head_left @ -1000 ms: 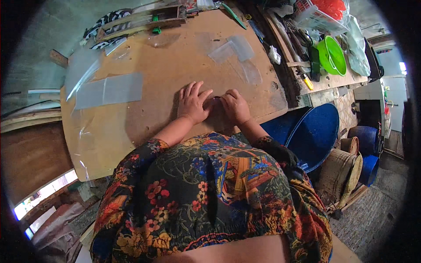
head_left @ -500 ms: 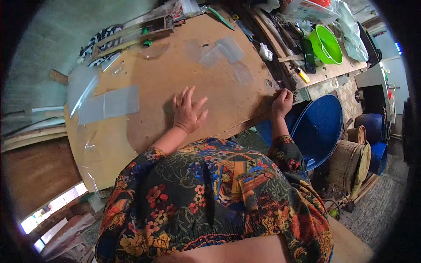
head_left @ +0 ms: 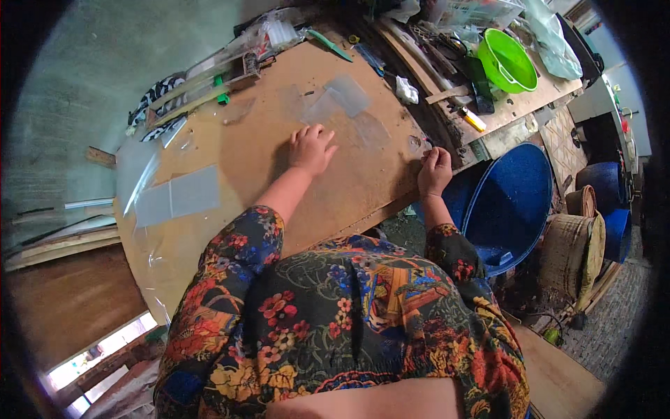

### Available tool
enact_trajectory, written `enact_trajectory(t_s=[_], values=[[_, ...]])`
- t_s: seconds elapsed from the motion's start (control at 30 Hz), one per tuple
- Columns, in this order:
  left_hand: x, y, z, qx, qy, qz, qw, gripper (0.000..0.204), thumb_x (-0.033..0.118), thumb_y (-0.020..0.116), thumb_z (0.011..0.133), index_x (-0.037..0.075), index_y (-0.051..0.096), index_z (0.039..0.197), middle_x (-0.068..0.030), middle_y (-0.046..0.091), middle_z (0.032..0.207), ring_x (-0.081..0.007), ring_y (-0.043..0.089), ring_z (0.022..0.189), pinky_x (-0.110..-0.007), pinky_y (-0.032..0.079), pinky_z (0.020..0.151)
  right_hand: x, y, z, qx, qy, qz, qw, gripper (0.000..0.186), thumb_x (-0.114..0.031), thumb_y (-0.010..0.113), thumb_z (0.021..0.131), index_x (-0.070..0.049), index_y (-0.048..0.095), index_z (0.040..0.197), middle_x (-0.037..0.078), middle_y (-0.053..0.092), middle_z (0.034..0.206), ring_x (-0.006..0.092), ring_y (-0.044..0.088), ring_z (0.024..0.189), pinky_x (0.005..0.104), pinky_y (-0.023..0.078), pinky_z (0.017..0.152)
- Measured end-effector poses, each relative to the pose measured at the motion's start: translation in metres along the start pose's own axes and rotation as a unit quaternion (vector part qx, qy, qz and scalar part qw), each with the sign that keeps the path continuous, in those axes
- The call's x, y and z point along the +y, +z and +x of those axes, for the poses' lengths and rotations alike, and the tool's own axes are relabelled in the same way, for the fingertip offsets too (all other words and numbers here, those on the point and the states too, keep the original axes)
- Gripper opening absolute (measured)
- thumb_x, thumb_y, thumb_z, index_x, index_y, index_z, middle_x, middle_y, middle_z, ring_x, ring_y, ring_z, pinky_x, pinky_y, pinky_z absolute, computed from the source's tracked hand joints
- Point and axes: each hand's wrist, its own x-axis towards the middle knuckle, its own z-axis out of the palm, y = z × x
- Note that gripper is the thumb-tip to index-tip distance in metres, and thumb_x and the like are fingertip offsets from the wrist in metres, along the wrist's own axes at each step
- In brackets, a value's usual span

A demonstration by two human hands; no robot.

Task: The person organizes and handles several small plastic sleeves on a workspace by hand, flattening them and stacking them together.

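My left hand (head_left: 312,149) rests palm down on a large tan board (head_left: 265,160), its fingers stretched forward and the thumb apart. Nothing shows in it. Just beyond its fingertips lie overlapping clear plastic pieces (head_left: 342,98). At the board's right edge, my right hand (head_left: 435,173) has thumb and fingers pinched together. Whatever may be between those fingertips is too small to make out. Farther left on the board is a pair of flat clear plastic pieces (head_left: 194,191) lying side by side.
A wooden frame (head_left: 199,98) with green parts lies at the far left, and a green blade-shaped tool (head_left: 329,45) at the far edge. To the right are a lighter-like yellow-and-white object (head_left: 474,119), a green basin (head_left: 501,59), a blue tub (head_left: 513,202) and a woven basket (head_left: 562,244).
My left hand has moved forward and to the right across the board, its fingers now closer together. My right hand stays pinched by the board's edge. The view has shifted slightly.
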Motion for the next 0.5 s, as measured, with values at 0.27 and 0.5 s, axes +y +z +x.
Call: enact_trajectory(t_s=[0.27,0.5], values=[[0.025,0.015,0.023,0.103,0.165,0.004,0.981,0.027,0.025,0.063,0.071,0.014,0.061,0.096,-0.0033,0.053,0.099,-0.0236,0.048,0.095,-0.04,0.034,0.085,-0.01,0.0,-0.003,-0.007,0.003,-0.015,1.0,0.018,-0.019,0.049,0.088,-0.003,0.053,0.083,0.002,0.057,0.067,0.0075,0.054,0.059,0.0214,0.045,0.055],[0.009,0.038,0.049,0.056,0.147,-0.063,0.986,0.012,0.018,0.058,0.073,0.013,0.057,0.084,-0.0033,0.055,0.087,-0.0242,0.052,0.086,-0.041,0.037,0.078,-0.012,-0.003,-0.003,-0.018,-0.007,-0.044,0.999,0.018,-0.019,0.048,0.088,-0.002,0.053,0.084,0.002,0.057,0.066,0.0071,0.052,0.057,0.0218,0.044,0.054]])
